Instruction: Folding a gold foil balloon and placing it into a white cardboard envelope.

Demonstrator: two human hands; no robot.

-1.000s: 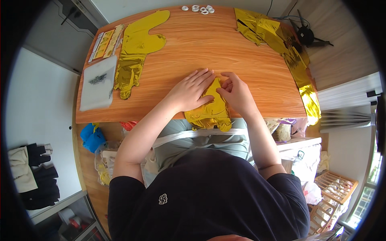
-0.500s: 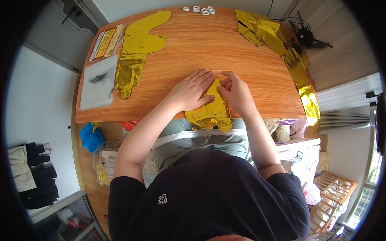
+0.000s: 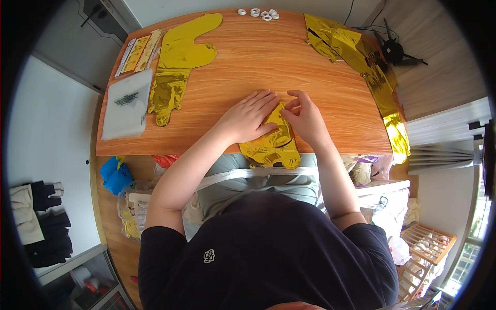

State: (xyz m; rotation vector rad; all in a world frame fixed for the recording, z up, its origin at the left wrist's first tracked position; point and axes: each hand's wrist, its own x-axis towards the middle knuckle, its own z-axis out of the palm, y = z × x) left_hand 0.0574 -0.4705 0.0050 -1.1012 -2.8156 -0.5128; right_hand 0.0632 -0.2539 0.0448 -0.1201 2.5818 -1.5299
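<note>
Where a wood-grain table spreads wide, a gold foil balloon lies flat at the near edge

Crumpled gold foil runs down the table's right side, facing a long flat balloon on the left. Front and center, the gold foil balloon overhangs the edge above the person's lap; glossy and creased, it looks light, limp and slippery, apt to tear under a hard pull, and best taken by its rim between thumb and fingertip. A translucent plastic sleeve rests at left. The left hand lies palm down, fingers straight, thumb across the foil, gripping nothing; the right hand is half curled at the upper edge, though whether it pinches the foil cannot be told. Printed cards and small white rolls lie farther back.
</note>
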